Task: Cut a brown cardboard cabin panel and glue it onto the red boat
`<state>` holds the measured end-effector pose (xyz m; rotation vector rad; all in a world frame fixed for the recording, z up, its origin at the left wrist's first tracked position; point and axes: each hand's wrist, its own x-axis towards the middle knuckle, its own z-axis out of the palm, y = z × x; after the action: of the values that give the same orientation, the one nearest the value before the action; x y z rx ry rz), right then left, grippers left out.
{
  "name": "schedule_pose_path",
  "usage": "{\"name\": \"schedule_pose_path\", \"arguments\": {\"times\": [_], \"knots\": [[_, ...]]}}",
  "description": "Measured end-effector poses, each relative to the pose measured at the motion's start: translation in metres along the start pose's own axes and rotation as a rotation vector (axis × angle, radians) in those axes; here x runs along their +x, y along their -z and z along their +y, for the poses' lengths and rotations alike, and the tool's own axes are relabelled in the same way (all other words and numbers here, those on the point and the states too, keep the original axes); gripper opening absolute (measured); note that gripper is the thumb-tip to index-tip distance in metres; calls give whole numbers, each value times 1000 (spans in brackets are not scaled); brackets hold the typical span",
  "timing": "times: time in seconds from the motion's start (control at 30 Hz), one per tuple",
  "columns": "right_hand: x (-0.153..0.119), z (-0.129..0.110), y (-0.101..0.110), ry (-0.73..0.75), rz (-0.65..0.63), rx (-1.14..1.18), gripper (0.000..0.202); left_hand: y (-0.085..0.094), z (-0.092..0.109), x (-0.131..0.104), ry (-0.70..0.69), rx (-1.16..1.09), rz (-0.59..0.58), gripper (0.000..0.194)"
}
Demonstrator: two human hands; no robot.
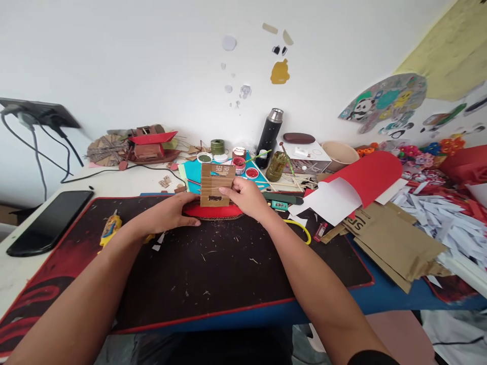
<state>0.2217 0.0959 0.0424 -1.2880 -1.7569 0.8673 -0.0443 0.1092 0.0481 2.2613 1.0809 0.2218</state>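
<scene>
A brown cardboard piece [215,183] with printed letters and a small slot near its lower edge stands upright over a flat red piece [194,211] on the dark mat. My right hand [245,196] pinches the cardboard at its right edge. At the left end of the red piece, my left hand [175,210] rests with thumb and fingers apart around its edge; part of the fingers is hidden behind it. The red piece has a corrugated front edge.
A yellow glue gun [111,230] and a black phone [51,222] lie left. Behind are paint pots [239,163], a black flask [270,134] and a glass jar [276,166]. Cardboard sheets [395,241], red paper [371,175] and paper strips [445,218] lie right.
</scene>
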Motion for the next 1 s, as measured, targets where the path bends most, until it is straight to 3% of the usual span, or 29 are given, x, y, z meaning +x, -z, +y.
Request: {"name": "schedule_pose_path", "arguments": {"times": [0.6,0.8,1.0], "knots": [[2,6,-8,23,24,-129,21,1,1,-2,19,-117,27,80],[1,8,-8,23,27,-143,22,9,-1,2,53,-214,102,75],[1,11,-9,22,34,-146,21,10,4,13,10,-229,84,69]]}}
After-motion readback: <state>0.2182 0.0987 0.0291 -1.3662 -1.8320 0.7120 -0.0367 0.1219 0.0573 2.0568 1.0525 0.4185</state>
